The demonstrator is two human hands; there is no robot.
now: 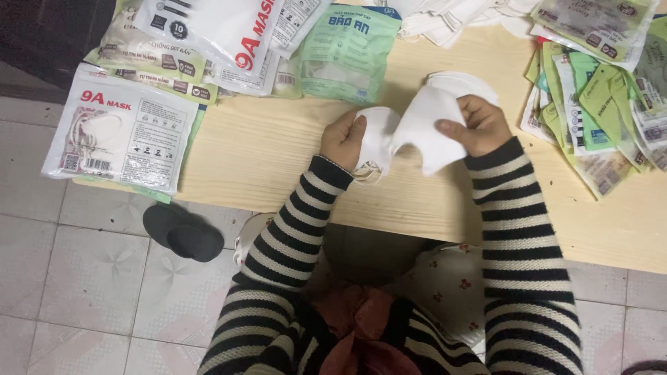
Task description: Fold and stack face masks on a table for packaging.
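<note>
Both hands pinch a stack of white masks (417,128) above the middle of the pale wooden counter (264,149): left hand (342,139) at nine o'clock, right hand (478,125) at three. They appear to be squaring the stack; a pouch would likely come next, and the green pouch (347,52) lies at eleven o'clock.

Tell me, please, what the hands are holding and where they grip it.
Both hold white face masks: the left hand grips the left edge, the right hand pinches the right edge, thumb on top.
</note>
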